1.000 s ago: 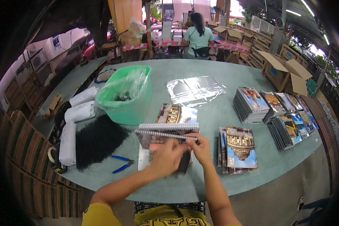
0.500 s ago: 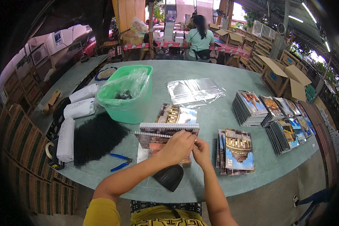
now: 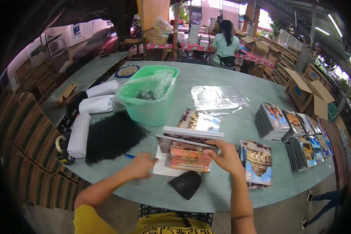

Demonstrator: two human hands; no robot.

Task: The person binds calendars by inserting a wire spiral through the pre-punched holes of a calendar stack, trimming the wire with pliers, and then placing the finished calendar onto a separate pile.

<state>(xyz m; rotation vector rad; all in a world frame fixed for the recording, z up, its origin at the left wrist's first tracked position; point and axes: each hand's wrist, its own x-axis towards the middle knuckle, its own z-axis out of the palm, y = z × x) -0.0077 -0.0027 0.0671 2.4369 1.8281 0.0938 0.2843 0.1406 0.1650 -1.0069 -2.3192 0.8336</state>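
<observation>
My right hand (image 3: 225,156) pinches the right end of a spiral notebook (image 3: 165,144), which stands tilted with its coil edge up. Smeared by motion, my left hand (image 3: 143,164) is over the blue-handled cutting pliers (image 3: 129,156); only a bit of handle shows, and I cannot tell whether the fingers close on it. Behind the held notebook are a stack of punched sheets (image 3: 195,132) and a cover with a building picture (image 3: 191,117). Reddish printed covers (image 3: 189,158) and a white sheet (image 3: 163,168) lie before it. A black curved block (image 3: 186,185) sits nearest me.
A pile of black plastic coils (image 3: 113,136) lies left, beside white rolls (image 3: 78,136) and a green bin (image 3: 152,111) with a plastic liner. Clear plastic sleeves (image 3: 216,97) lie farther back. Finished notebooks (image 3: 257,163) and stacks (image 3: 272,121) stand right, near an open carton (image 3: 300,87). A person stands beyond.
My left hand has left the notebook's coil edge and moved left to the pliers. My right hand now grips the notebook's right end. The whole view has shifted rightward.
</observation>
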